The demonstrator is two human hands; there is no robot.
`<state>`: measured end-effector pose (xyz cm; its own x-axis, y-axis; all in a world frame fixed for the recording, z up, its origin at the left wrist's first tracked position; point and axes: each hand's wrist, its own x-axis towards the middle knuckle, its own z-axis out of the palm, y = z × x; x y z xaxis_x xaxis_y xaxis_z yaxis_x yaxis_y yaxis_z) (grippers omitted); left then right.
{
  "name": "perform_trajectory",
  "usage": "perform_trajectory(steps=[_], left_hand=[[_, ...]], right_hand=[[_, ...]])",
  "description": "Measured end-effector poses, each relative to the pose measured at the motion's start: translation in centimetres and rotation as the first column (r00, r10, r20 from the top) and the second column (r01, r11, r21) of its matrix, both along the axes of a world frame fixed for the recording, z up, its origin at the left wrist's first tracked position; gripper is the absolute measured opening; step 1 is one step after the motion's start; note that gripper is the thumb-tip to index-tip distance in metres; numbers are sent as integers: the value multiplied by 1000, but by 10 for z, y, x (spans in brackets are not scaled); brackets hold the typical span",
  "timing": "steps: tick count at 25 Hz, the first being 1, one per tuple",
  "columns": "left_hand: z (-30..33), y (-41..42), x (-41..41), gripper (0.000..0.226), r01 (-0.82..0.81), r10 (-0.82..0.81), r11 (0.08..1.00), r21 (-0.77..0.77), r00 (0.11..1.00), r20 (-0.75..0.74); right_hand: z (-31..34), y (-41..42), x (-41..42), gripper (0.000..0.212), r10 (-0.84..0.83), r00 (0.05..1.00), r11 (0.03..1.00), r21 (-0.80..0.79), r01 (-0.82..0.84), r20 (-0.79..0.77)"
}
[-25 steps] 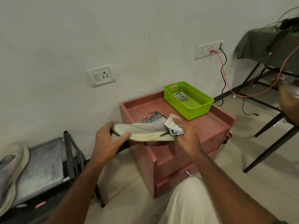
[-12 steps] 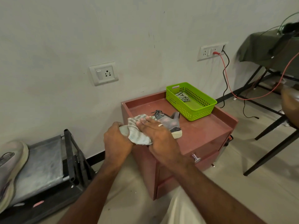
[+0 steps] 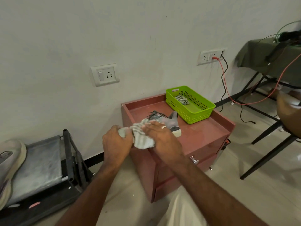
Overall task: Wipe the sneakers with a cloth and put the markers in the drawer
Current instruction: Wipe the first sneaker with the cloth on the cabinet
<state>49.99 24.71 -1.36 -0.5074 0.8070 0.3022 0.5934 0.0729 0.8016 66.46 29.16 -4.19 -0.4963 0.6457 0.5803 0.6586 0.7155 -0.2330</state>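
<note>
- Left hand [image 3: 116, 144] clenches the grey mesh sneaker's [image 3: 169, 122] toe over the red cabinet [image 3: 203, 136].
- Right hand [image 3: 160, 136], fingers flat, presses striped woven cloth [image 3: 141, 137] against the sneaker.

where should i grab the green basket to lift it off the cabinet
Take the green basket by the handle slot in its far short wall, nearest the wall, or by both long rims from above. It sits flat and open-topped on the red cabinet, with its right side clear of the sneaker.
</note>
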Motion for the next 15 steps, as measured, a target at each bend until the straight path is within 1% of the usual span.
perform_trajectory(steps=[2,3,4,5,6,7,8,9,10,11,12,13,14,15], left_hand=[[-1,-3,-1,28,-8,8,1000,14,1000,7],[-1,-4,0,29,-7,7,1000,18,1000,-2],[-1,-3,0,29,-3,3,1000,18,1000,-12],[-1,-2,0,29,0,0,1000,17,1000,-17],[-1,-1,-1,29,-1,1,1000,15,1000,-15],[-1,0,-2,29,-5,5,1000,11,1000,-7],[-1,0,-3,29,-10,10,1000,9,1000,1],[-1,0,-3,30,-14,14,1000,7,1000,3],[-2,1,-4,30,-16,16,1000,6,1000,5],[-3,2,-5,30,-15,15,1000,0,1000,14],[-4,3,-6,31,-10,10,1000,-1,1000,24],[-5,3,-8,32,-11,11,1000,0,1000,29],[-5,3,-9,33,-15,15,1000,1,1000,24],[-4,5,-10,33,-17,17,1000,-1,1000,19]], right_hand=[[1,21,25,42,-242,970,970,-10,242,28],[2,26,40,44,-349,937,935,-62,349,10],[5,28,52,45,-442,897,892,-116,436,-26],[9,25,54,47,-479,873,873,-150,464,-87],[13,18,46,49,-438,882,897,-146,417,-171],[15,7,31,53,-304,925,952,-108,287,-227],[12,-6,15,53,-119,968,992,-58,109,-223],[9,-14,3,50,35,985,999,-2,-35,-168],[5,-11,-1,46,91,990,996,22,-90,-105],[1,2,5,43,57,995,998,2,-57,-76],[0,17,18,43,-74,995,997,-27,72,-71],[-4,29,34,45,-221,974,975,-43,219,-57],[-10,38,52,46,-331,941,943,-53,327,-74],[-13,43,71,48,-392,911,920,-69,386,-127]])
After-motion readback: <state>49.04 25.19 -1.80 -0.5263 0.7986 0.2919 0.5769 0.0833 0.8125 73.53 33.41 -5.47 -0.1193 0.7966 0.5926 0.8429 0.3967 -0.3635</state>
